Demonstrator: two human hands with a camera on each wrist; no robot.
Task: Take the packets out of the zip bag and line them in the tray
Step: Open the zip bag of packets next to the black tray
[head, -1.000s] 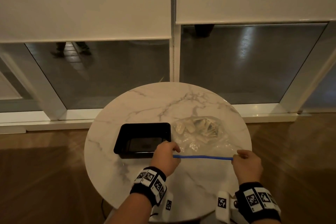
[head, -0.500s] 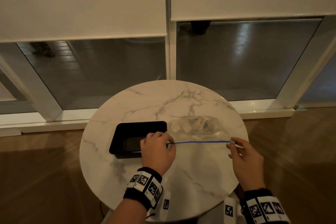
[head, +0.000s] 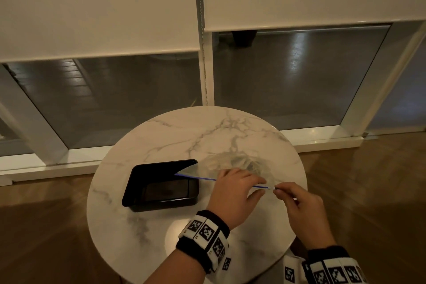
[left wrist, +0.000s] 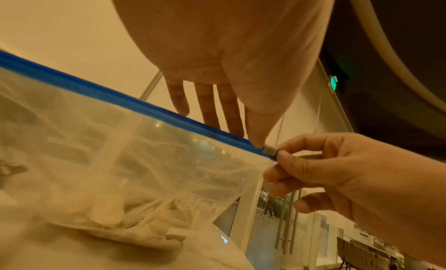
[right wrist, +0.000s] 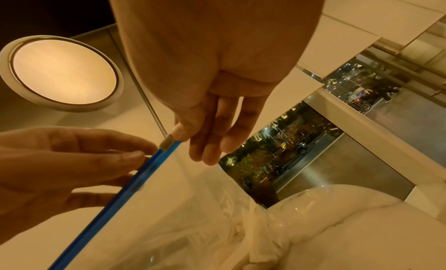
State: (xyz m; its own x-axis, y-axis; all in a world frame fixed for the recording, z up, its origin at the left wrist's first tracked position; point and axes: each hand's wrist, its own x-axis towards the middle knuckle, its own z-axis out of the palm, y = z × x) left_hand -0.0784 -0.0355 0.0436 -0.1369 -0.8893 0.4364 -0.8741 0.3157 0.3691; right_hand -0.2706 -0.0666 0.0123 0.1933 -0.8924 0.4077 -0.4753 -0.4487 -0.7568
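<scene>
- Beside the black rectangular plastic tray [head: 161,185], the right hand [head: 302,210] pinches the clear zip bag's [left wrist: 120,159] small slider [left wrist: 271,151]; the left hand [head: 232,196] hovers, fingers straight.
- Only the wrist views show the white packets [left wrist: 135,217] inside.

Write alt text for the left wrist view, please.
A right hand pinches the slider end of a clear zip bag's blue zip strip, while the left hand touches the strip beside it. White packets lie inside.
</scene>
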